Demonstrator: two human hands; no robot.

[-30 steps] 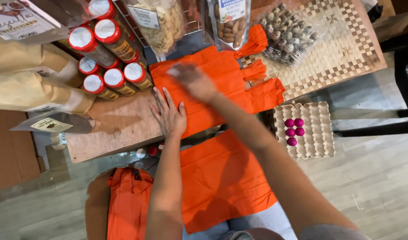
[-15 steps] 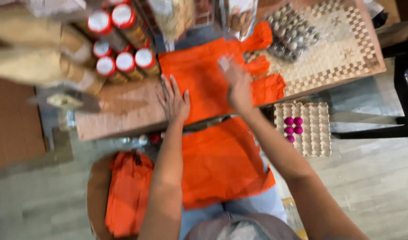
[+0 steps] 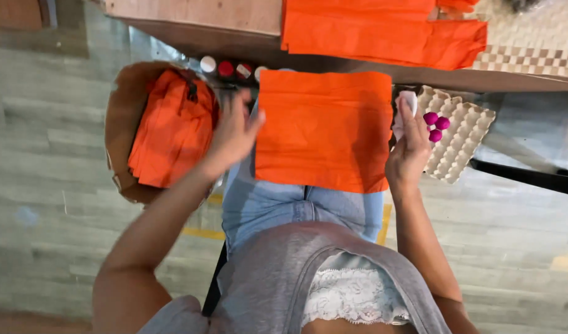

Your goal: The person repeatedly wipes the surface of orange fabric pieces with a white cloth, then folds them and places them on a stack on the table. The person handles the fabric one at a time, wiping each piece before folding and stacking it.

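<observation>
Hands flank the orange bag (image 3: 324,130) on the lap: left hand (image 3: 234,133) spread wide at its left edge, right hand (image 3: 408,145) pinching something white at its right edge.

Grey sleeveless top w/ white lace trim, lt blue jeans, bare arms.

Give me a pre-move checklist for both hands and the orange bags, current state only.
1. Left hand free: ok, fingers spread, holding nothing, beside the lap bag.
2. Right hand free: not ok, fingers around a small white thing; what it is, cannot tell.
3. Lap bag flat: ok, lies spread over the thighs.
4. Bag stack in the box: ok, within left reach.
5. Table bag seated: ok, lies on the table near its edge.
6. Egg tray clear of the right hand: cannot tell, very close.
</observation>
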